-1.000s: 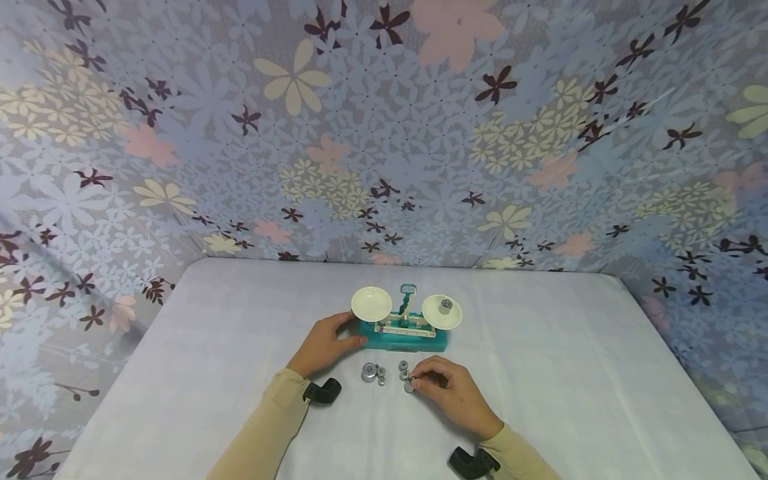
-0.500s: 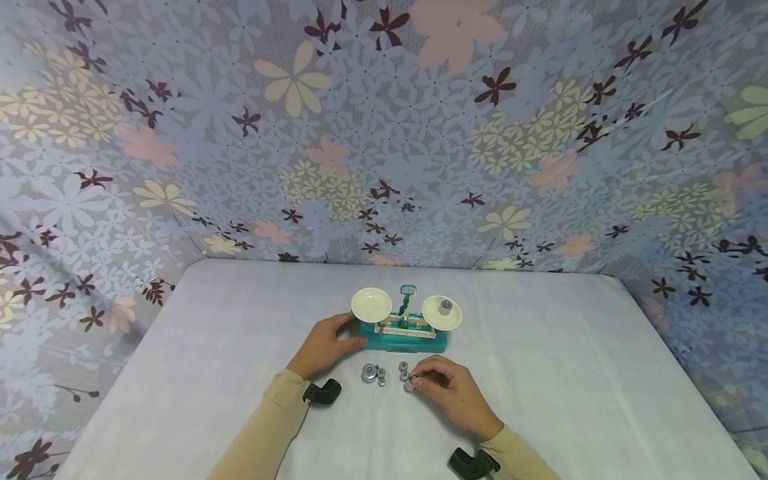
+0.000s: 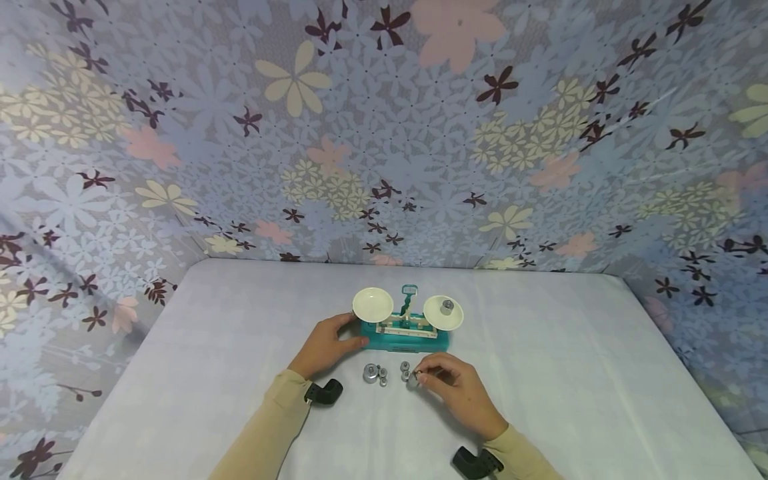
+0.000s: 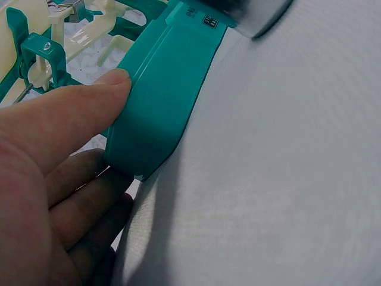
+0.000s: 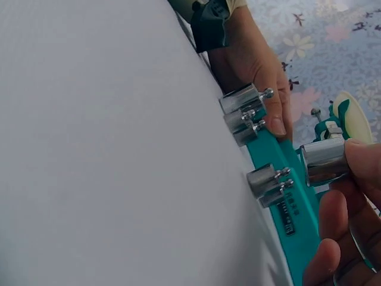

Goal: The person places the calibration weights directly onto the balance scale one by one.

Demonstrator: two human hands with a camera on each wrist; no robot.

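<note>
balance scale [image 3: 407,327], which stands upright on the pale surface [image 3: 570,360]. from left to right: the left hand [image 3: 326,347] clasps the left end of the teal base [image 3: 408,343], its grip set with the thumb in front; the white left pan [image 3: 373,305] tops that side; a large weight [image 3: 371,374] sits in front of the base, small weights [image 3: 383,373] close beside it; then a pair of weights [image 3: 405,367]; the grip of the right hand [image 3: 462,393] pinches the held weight [image 3: 413,381], just beside the pair; the right pan [image 3: 435,315] carries a knobbed weight [image 3: 447,307].
</note>
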